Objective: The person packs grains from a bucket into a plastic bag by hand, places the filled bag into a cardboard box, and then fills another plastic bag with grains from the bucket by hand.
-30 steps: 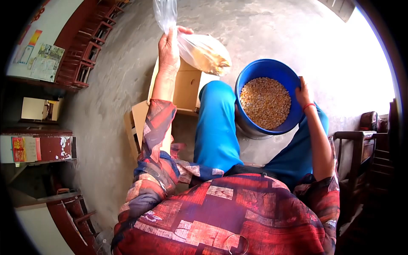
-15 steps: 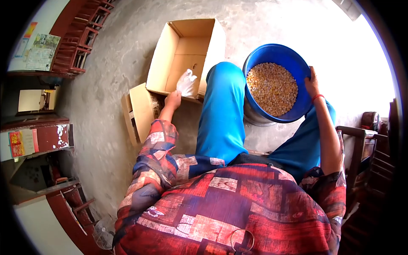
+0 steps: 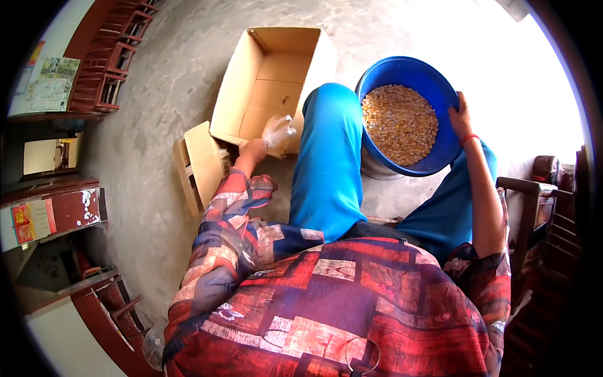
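My left hand is closed on a small clear plastic bag, which sticks out past the fingers over the near edge of the open cardboard box. On the right, my right hand grips the rim of a blue bucket, thumb on the inner wall. Pale yellow corn kernels cover the bucket's bottom. It tilts toward me between my knees, above a metal container that it partly hides.
A cardboard flap juts out beside my left forearm. Wooden furniture stands close on my right. Dark red chairs and cabinets line the left side. Concrete floor surrounds the box.
My left hand has shifted slightly down and left with the plastic bag, which now points more to the right. My right hand keeps its grip on the bucket.
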Demonstrator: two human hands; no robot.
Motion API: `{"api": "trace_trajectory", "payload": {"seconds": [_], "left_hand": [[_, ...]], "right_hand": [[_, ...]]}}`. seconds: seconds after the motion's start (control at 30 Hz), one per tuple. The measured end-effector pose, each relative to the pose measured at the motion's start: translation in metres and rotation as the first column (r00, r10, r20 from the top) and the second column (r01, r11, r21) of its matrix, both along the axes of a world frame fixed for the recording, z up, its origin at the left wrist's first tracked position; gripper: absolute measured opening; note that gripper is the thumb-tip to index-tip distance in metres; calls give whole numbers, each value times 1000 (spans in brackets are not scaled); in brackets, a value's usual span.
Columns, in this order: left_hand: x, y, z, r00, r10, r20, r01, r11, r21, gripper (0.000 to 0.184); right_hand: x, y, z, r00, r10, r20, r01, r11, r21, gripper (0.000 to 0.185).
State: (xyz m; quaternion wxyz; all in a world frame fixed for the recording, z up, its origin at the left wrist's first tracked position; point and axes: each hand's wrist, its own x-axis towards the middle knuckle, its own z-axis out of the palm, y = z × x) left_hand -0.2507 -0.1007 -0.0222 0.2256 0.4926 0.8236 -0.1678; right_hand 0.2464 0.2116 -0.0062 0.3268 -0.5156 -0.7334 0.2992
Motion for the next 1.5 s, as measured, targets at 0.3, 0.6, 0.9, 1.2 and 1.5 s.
{"api": "trace_trajectory", "payload": {"seconds": [0.3, 0.6, 0.9, 1.2, 1.5], "left_hand": [[90, -75, -6, 987, -136, 80, 123, 981, 150, 25], [108, -129, -38, 888, -115, 446, -42, 944, 326, 37], [23, -83, 26, 767, 410, 493, -573, 783, 241, 41], [-120, -61, -6, 797, 480, 366, -602, 668, 436, 26], [-141, 17, 27, 396, 573, 718, -918, 230, 323, 26]], "right_hand": [[2, 1, 5, 999, 33, 22, -32, 999, -41, 34], [3, 1, 6, 999, 32, -39, -34, 999, -35, 35], [4, -1, 12, 1000, 8, 25, -9, 999, 33, 35], [10, 0, 20, 997, 45, 66, -35, 990, -134, 39], [17, 2, 19, 995, 38, 89, -29, 995, -99, 42]]}}
